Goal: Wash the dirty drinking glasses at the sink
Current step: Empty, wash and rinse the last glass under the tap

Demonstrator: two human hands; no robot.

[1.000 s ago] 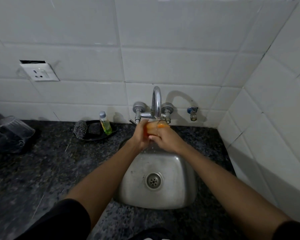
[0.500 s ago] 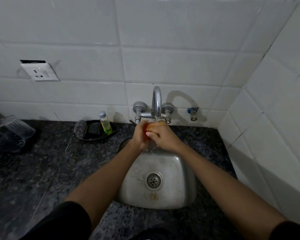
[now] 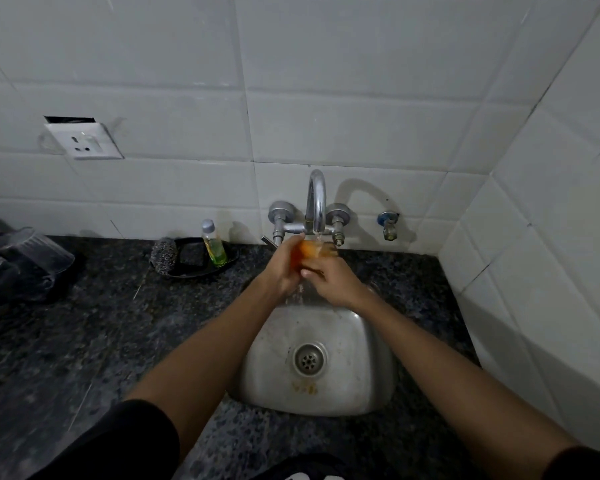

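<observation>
Glass (image 3: 314, 255) now exposed under tap (image 3: 316, 202)

The drinking glass (image 3: 311, 252) is just above frame centre, right under the tap spout (image 3: 316, 202), orange-tinted and tipped, water running onto it and spilling down into the steel sink (image 3: 357, 368) at lower centre. Orange flecks sit near the sink's front wall. More clear glasses (image 3: 32, 251) lie at far left.
</observation>
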